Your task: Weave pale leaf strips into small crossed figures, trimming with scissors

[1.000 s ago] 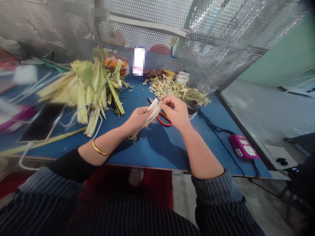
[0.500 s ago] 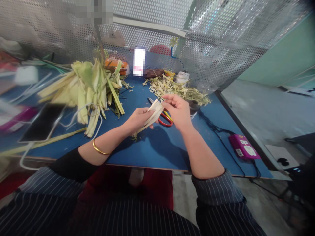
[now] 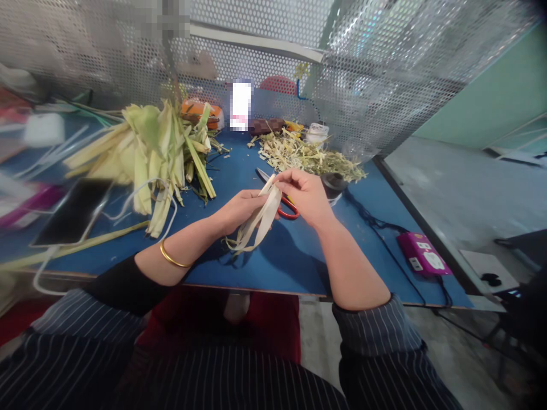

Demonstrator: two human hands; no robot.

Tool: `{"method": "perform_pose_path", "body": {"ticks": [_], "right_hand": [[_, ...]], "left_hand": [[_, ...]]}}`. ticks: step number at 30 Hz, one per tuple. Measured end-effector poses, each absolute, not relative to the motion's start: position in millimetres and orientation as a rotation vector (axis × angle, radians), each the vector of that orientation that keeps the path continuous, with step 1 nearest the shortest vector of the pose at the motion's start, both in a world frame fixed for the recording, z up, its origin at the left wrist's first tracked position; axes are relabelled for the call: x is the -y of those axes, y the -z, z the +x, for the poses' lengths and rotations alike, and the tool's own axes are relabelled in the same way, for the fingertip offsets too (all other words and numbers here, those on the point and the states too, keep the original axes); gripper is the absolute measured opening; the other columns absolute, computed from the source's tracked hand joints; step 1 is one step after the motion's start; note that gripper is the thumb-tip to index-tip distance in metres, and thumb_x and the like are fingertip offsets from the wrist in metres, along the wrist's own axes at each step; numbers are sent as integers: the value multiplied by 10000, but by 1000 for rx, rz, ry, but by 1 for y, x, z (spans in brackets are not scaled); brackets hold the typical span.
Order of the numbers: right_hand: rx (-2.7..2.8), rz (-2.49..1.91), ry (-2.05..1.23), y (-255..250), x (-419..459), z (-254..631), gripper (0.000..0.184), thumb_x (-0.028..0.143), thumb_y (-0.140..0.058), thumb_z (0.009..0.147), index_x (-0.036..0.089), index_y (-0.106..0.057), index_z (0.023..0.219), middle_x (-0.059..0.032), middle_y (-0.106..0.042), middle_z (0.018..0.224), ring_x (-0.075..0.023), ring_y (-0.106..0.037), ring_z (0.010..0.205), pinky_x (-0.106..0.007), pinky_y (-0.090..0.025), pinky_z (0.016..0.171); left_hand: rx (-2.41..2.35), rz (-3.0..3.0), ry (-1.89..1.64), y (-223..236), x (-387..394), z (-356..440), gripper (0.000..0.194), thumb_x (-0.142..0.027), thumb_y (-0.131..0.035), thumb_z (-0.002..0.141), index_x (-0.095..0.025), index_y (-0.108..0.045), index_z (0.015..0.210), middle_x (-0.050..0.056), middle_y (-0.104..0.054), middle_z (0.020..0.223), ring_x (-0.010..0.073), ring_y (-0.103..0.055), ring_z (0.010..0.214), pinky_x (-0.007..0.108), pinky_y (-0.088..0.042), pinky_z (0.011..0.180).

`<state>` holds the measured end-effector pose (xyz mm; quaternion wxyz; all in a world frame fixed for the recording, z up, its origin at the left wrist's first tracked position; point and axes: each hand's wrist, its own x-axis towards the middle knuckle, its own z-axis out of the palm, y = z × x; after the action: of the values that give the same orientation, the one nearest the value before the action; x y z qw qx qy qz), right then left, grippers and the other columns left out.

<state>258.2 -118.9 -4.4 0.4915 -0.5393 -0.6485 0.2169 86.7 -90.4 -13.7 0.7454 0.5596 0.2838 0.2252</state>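
Pale corn husk strips (image 3: 267,215) are held between my two hands above the blue table. My left hand (image 3: 243,209) is closed around the strips, and their thin ends droop below it. With thumb and fingertips, my right hand (image 3: 304,191) pinches the upper end of a strip. Behind and under the hands lie scissors (image 3: 289,212) with red and yellow handles, partly hidden. A heap of green and yellow corn husks (image 3: 149,142) is to the left, and chopped husk scraps (image 3: 294,151) are piled beyond my right hand.
A phone (image 3: 73,210) with a white cable lies at the left. On the right are a purple power box (image 3: 423,253) and dark cords. A dark bowl (image 3: 334,183) stands by the scraps. A perforated metal panel (image 3: 256,48) closes off the back.
One husk strip has come away from the others and now hangs in a loop below the hands. My right hand has shifted slightly left with its end.
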Motion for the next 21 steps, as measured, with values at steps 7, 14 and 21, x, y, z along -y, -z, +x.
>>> {"method": "perform_pose_path", "body": {"ticks": [7,14,21], "right_hand": [[1581,-1254,-419,-2,121,256,55,189,-562,810,197,-605,779,-25,-663,871,-156,-605,800,-326,-487,760],[1615,-1181,-585,-3,125,256,45,218,-541,845,206,-575,817,-56,-638,1168,-172,-635,907,-356,-513,794],[1642,-1173,-732,-2,123,256,67,240,-543,846,195,-569,803,-51,-690,998,-168,-638,881,-356,-509,803]], "left_hand": [[-535,1156,-345,13,87,86,467,-509,-373,918,-142,-614,1076,109,-707,846,171,-654,534,260,-495,465],[-458,1099,-137,14,86,82,468,-485,-425,881,-116,-637,1076,169,-714,939,215,-683,623,314,-535,586],[-442,1186,-118,12,87,80,377,-360,-487,840,-79,-687,993,194,-713,941,227,-679,681,307,-526,567]]}}
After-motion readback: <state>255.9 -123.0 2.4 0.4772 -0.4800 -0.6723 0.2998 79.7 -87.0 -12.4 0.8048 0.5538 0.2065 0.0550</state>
